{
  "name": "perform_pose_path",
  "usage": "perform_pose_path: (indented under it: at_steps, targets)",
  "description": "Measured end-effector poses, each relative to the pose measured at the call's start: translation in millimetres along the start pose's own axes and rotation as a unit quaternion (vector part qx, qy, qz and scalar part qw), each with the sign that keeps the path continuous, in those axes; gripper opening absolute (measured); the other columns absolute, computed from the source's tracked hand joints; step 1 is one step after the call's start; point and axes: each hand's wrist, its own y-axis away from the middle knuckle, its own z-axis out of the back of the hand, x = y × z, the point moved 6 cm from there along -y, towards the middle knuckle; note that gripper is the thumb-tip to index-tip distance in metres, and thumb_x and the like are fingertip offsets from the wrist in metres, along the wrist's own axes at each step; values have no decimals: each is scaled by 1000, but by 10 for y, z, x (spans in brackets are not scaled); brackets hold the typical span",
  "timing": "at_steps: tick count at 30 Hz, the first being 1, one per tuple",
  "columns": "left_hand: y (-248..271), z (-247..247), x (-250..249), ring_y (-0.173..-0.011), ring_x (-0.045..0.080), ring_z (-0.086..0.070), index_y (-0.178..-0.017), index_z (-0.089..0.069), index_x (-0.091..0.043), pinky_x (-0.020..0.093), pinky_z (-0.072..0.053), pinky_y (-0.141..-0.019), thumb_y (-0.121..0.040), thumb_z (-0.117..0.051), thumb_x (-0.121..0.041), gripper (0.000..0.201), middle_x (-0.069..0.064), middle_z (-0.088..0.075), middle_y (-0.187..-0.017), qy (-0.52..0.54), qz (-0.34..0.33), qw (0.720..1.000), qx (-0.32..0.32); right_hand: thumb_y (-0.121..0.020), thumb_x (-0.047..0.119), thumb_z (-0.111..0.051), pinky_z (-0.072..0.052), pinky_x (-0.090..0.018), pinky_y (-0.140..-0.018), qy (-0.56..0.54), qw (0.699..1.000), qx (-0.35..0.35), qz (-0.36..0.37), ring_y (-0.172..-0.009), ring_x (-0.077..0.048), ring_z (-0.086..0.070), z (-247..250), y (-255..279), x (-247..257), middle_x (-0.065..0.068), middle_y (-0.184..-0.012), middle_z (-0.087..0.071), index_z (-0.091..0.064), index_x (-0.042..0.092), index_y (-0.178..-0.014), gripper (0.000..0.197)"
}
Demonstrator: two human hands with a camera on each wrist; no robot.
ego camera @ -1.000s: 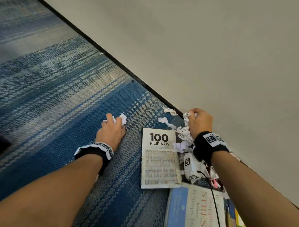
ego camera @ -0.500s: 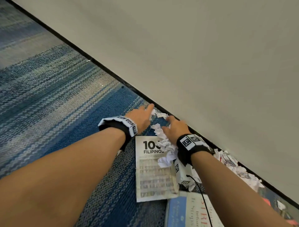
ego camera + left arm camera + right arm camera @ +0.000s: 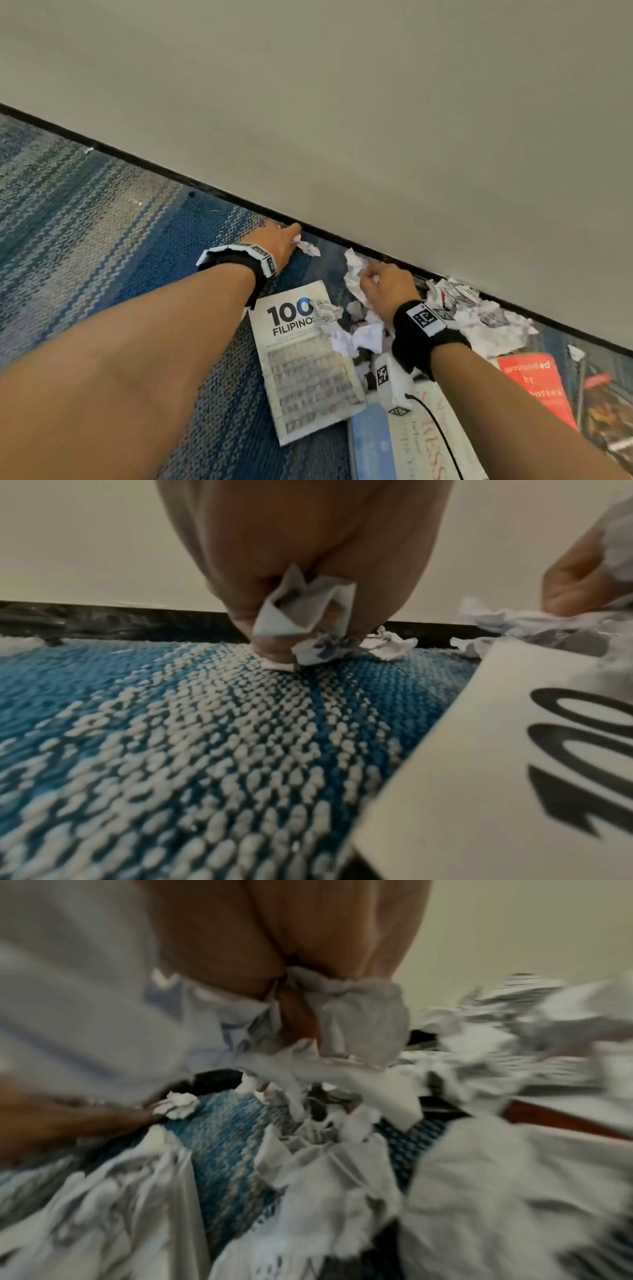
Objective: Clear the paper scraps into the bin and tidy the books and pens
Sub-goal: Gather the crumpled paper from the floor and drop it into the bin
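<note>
1. Blue-and-white woven carpet (image 3: 113,246) runs up to a black skirting strip (image 3: 205,186) under a plain pale wall (image 3: 376,102); every item lies on the floor along that edge.
2. From the "100 Filipinos" booklet (image 3: 305,366), the main heap of paper scraps (image 3: 479,318) lies toward 2 o'clock against the skirting, and more books, among them a red book (image 3: 534,387), lie toward 3 and 5 o'clock. No bin or pen can be made out.
3. The left hand (image 3: 277,245), at 12 o'clock from the booklet, has curled fingers pinching a small crumpled scrap (image 3: 304,615) down at the carpet.
4. The right hand (image 3: 387,287) is closed round a wad of crumpled paper (image 3: 354,274).
5. Handling, as I judge it: the scraps are feather-light, soft and springy, so bunch several into a closed fist; loose pieces will likely slip out. The books look stiff and flat, best lifted by an edge.
6. Only the left-wrist view shows the pinch and a second loose ball (image 3: 390,645) just beyond the fingers; the right-wrist view is motion-blurred; the head view alone shows the books.
</note>
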Motion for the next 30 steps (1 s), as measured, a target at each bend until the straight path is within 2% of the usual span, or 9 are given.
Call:
perform_pose_path:
  at_steps: [3,6,8,11,15,18,24,27,30]
  targets:
    - [63,52,-117,-96,43,-58,-128,-39,-17,43,-45,-73,-102,-34,-29,30,23,-46,-117,-9,-16,1000,-21,-92,24,-50,-38,-22,-76,-47,998,13,-49,-95,-27,-60,85,186,-286,-10,-103,-69,-69,17,-94,20]
    - [248,201,-590,-87,41,-57,-125,-42,-15,41,-44,-68,-102,-34,-30,29,21,-48,-110,49,-97,992,-72,-91,19,-48,-35,-21,-75,-66,993,-10,-98,-89,-26,-57,334,433,-535,-9,-90,-63,-62,19,-80,18]
    - [387,289,-1011,-84,39,-56,-122,-44,-15,42,-48,-72,-102,-34,-34,29,17,-49,-102,73,-168,979,-89,-91,15,-47,-33,-21,-72,-68,990,-45,-118,-80,-23,-49,569,672,-641,-6,-79,-54,-54,19,-66,26]
    - [679,328,-1695,-89,36,-56,-121,-46,-19,39,-45,-77,-100,-36,-41,32,10,-49,-95,88,-273,958,-32,-92,15,-47,-33,-22,-55,-64,983,-103,-135,-64,-19,-41,979,1188,-751,1,-61,-46,-44,24,-54,39]
    - [1250,365,-2579,-102,35,-58,-122,-53,-15,33,-43,-77,-98,-43,-43,38,17,-62,-111,50,-389,919,43,-90,16,-49,-33,-16,-40,-66,973,-145,-168,-49,-15,-41,1383,2035,-935,4,-53,-46,-53,20,-59,31]
    - [1637,443,-3119,-110,32,-56,-128,-53,-15,29,-36,-78,-99,-43,-41,39,15,-61,-123,32,-430,900,57,-87,12,-48,-35,-21,-47,-18,970,-142,-196,-59,-21,-47,1632,2667,-1121,-2,-61,-52,-57,17,-68,22]
    - [2345,271,-3895,-116,32,-55,-129,-54,-16,35,-43,-90,-99,-41,-44,43,10,-58,-130,-51,-433,898,53,-89,17,-51,-35,-23,-72,18,955,-145,-258,-83,-24,-55,1868,3976,-1859,-7,-86,-61,-61,22,-83,13]
    - [2832,4,-4459,-118,32,-54,-129,-55,-16,35,-43,-93,-98,-42,-44,44,11,-57,-133,-97,-454,885,35,-92,19,-51,-37,-24,-81,21,948,-180,-262,-99,-27,-58,1919,4700,-2328,-10,-107,-66,-68,15,-102,20]
    - [3434,-187,-5075,-117,32,-54,-128,-56,-12,34,-42,-92,-99,-43,-42,44,14,-58,-130,-129,-477,869,21,-91,16,-50,-38,-25,-82,-7,934,-222,-280,-95,-27,-57,1861,5467,-2851,-11,-105,-67,-69,10,-105,24]
